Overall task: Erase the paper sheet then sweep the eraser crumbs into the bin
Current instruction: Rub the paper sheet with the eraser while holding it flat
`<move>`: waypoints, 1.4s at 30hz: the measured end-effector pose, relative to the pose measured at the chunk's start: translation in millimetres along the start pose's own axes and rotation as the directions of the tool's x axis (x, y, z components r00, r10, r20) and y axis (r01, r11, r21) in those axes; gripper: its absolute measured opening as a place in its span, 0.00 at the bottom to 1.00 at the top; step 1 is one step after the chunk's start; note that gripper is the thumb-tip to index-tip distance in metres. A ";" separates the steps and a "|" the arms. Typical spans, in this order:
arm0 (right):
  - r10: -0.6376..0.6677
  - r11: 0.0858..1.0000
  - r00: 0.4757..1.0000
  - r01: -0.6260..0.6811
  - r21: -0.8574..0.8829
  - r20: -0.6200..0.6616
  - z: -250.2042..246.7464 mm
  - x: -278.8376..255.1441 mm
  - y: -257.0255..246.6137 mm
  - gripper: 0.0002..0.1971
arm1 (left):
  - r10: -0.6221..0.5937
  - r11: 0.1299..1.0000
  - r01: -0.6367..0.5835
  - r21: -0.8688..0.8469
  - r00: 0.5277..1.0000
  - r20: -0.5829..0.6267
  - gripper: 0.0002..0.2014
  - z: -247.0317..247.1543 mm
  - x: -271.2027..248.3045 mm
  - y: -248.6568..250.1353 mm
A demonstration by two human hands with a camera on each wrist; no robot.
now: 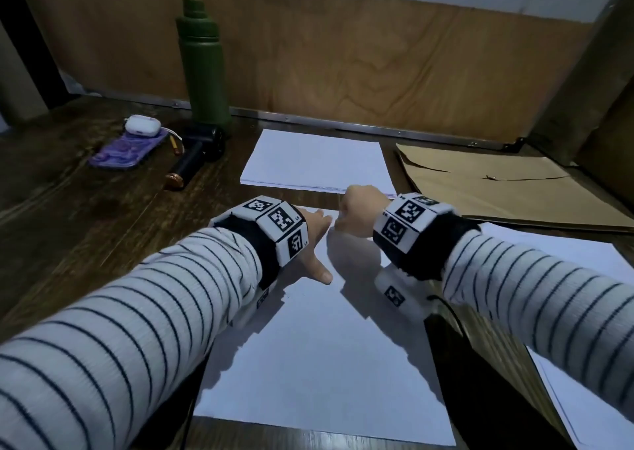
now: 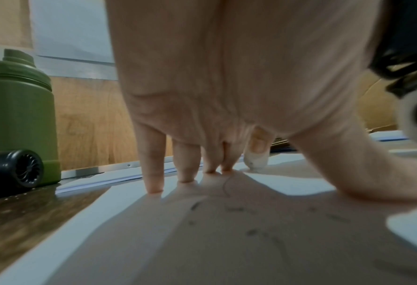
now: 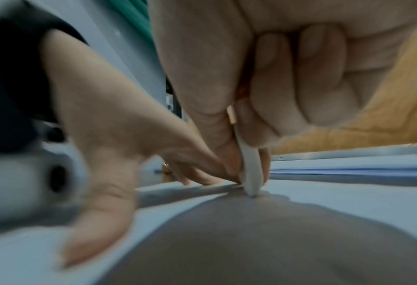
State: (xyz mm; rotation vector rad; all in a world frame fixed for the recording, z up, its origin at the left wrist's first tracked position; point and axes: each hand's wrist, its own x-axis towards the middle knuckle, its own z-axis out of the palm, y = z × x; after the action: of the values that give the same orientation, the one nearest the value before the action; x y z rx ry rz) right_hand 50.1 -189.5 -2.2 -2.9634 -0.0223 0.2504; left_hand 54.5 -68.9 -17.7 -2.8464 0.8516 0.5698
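Note:
A white paper sheet (image 1: 326, 353) lies on the dark wooden desk in front of me. My left hand (image 1: 314, 240) presses flat on its far left part with straight, spread fingers (image 2: 154, 173). Faint pencil marks and dark eraser crumbs (image 2: 253, 231) dot the sheet under that palm. My right hand (image 1: 356, 212) is curled and pinches a white eraser (image 3: 250, 173) between thumb and fingers. The eraser's tip (image 2: 255, 161) touches the sheet near its far edge, just beside my left fingertips. No bin is in view.
A stack of white paper (image 1: 319, 161) lies behind the sheet, a brown envelope (image 1: 507, 185) at the right, more paper (image 1: 583, 363) at the right edge. At the back left stand a green bottle (image 1: 204, 65), a black handheld fan (image 1: 199, 154), a purple case (image 1: 127, 149) and white earbuds case (image 1: 142, 125).

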 end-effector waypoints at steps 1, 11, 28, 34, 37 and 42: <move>-0.030 0.999 0.999 0.029 0.014 0.026 3.7 -2.9 -4.5 0.13 | 0.009 1.000 -0.010 -0.018 1.000 -0.015 0.48 0.0 -0.6 0.4; 0.090 0.996 0.995 -0.090 0.026 -0.034 -3.0 2.3 8.7 0.14 | -0.017 0.999 0.016 0.048 0.999 0.032 0.53 -0.3 -2.9 1.4; -0.175 0.984 0.975 0.176 0.005 0.135 2.4 -17.6 16.6 0.15 | -0.029 0.999 0.027 0.043 0.999 0.046 0.53 6.2 2.6 -0.2; -0.087 0.995 0.996 0.088 -0.049 0.013 -6.9 -5.5 31.5 0.15 | -0.043 0.996 0.042 0.073 0.999 0.025 0.54 5.8 -1.2 7.3; -0.244 0.968 0.953 0.250 -0.013 0.180 -4.4 -32.5 33.0 0.14 | -0.053 0.997 0.050 0.062 0.998 0.041 0.55 6.6 2.0 4.3; -0.249 0.966 0.937 0.258 -0.007 0.243 -11.4 -25.0 29.2 0.16 | -0.040 0.996 0.038 0.080 0.999 0.027 0.54 4.5 -0.1 7.3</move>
State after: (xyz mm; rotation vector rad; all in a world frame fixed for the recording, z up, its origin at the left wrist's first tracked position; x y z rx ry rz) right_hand 27.4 -221.0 8.1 -2.9061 -0.4419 0.5760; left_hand 48.9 -74.0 -21.8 -2.7702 0.7940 0.5577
